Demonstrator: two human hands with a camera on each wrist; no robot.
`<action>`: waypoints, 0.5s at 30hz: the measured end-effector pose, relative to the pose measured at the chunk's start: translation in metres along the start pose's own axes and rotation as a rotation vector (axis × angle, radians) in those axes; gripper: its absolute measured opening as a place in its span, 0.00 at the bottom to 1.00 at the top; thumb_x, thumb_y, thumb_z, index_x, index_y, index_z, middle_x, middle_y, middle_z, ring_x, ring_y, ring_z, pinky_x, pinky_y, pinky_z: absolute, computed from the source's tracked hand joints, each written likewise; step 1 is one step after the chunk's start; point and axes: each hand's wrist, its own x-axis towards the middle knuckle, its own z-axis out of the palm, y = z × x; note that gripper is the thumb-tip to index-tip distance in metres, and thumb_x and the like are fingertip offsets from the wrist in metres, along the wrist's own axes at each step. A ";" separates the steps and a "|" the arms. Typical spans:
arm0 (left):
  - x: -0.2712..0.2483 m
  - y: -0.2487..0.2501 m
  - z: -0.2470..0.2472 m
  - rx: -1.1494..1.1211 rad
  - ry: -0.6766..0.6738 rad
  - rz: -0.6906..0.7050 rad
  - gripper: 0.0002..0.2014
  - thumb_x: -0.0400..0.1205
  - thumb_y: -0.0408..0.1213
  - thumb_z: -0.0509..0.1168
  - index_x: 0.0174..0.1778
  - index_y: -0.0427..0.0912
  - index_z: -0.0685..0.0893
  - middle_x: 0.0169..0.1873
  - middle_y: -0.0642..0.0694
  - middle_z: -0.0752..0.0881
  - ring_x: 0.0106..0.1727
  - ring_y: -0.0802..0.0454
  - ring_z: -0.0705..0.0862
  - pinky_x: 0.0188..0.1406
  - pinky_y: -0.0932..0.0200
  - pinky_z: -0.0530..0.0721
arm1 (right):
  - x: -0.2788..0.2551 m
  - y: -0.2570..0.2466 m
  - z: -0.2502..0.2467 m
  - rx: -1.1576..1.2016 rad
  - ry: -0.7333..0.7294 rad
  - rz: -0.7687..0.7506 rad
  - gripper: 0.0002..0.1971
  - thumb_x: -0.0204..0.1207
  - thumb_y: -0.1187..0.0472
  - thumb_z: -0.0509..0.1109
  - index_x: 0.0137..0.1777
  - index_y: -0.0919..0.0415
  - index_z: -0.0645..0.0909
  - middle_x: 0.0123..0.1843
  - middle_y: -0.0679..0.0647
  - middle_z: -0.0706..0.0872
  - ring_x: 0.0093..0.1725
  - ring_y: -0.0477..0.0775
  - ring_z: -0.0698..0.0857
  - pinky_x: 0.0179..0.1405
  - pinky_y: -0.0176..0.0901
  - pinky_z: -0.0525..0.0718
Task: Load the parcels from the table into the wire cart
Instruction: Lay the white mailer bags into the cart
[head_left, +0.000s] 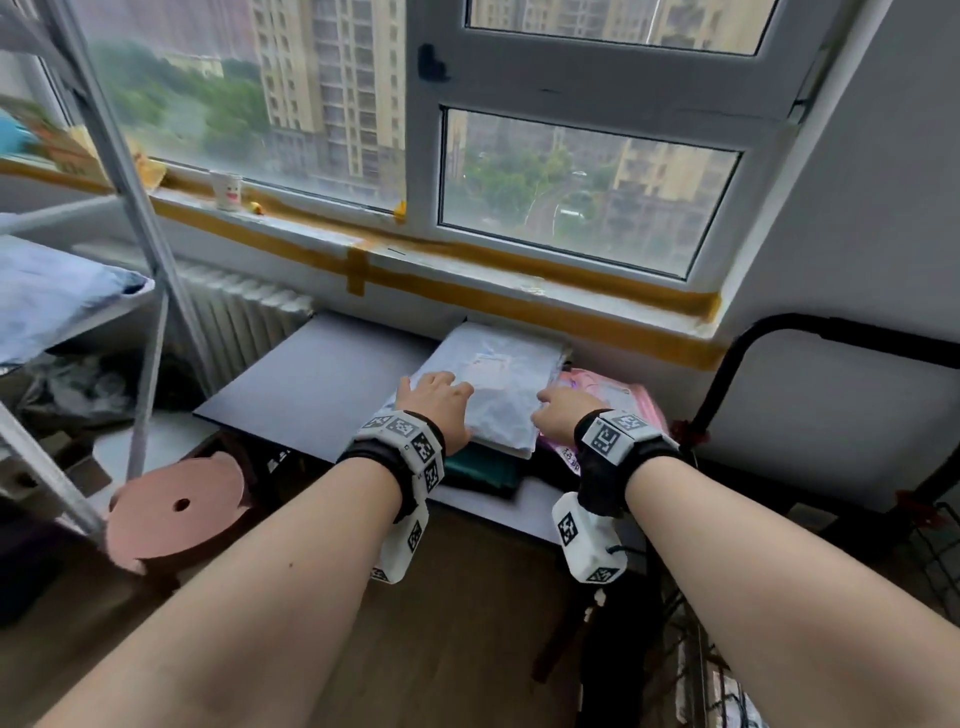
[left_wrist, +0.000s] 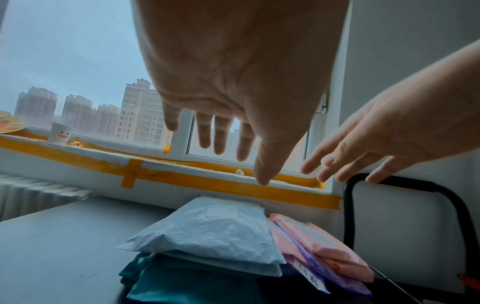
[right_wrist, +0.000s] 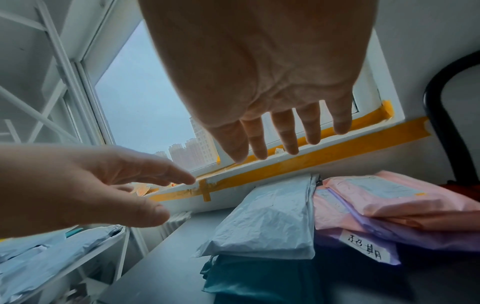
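Observation:
A pale blue-white parcel (head_left: 493, 384) tops a stack on the grey table (head_left: 322, 374), with a teal parcel (head_left: 483, 470) under it. Pink parcels (head_left: 618, 395) and a purple one with a handwritten label (right_wrist: 363, 244) lie to its right. My left hand (head_left: 436, 402) and right hand (head_left: 563, 413) are over the near end of the pale parcel (left_wrist: 207, 232). In the wrist views, both the left hand (left_wrist: 233, 102) and the right hand (right_wrist: 272, 102) have straight, spread fingers and hold nothing, a little above the parcel (right_wrist: 265, 222). The cart's black handle (head_left: 753, 338) rises right of the table.
A white metal shelf frame (head_left: 119, 156) holding more pale parcels (right_wrist: 39, 257) stands at the left. A radiator (head_left: 244, 317) sits under the taped window sill, where a paper cup (head_left: 227, 189) stands. A pink round stool (head_left: 176, 512) is near the table's left corner.

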 end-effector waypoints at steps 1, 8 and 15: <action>0.006 -0.006 0.003 0.003 -0.003 -0.006 0.29 0.83 0.48 0.60 0.81 0.50 0.63 0.80 0.45 0.62 0.81 0.47 0.60 0.78 0.42 0.59 | 0.009 -0.002 0.003 0.006 -0.009 0.002 0.25 0.83 0.61 0.56 0.80 0.57 0.64 0.81 0.56 0.68 0.78 0.58 0.70 0.72 0.43 0.70; 0.082 -0.041 0.023 0.024 -0.044 -0.035 0.28 0.81 0.44 0.62 0.79 0.52 0.63 0.76 0.46 0.68 0.78 0.46 0.65 0.74 0.42 0.63 | 0.089 -0.018 0.013 0.046 -0.056 -0.015 0.27 0.82 0.64 0.56 0.82 0.57 0.63 0.80 0.57 0.69 0.77 0.59 0.71 0.73 0.45 0.72; 0.191 -0.056 0.037 0.031 -0.128 -0.006 0.28 0.83 0.47 0.60 0.80 0.51 0.63 0.77 0.46 0.67 0.78 0.46 0.65 0.75 0.42 0.62 | 0.196 -0.007 0.011 0.082 -0.119 0.052 0.26 0.82 0.63 0.57 0.80 0.58 0.65 0.80 0.57 0.69 0.77 0.59 0.71 0.72 0.44 0.71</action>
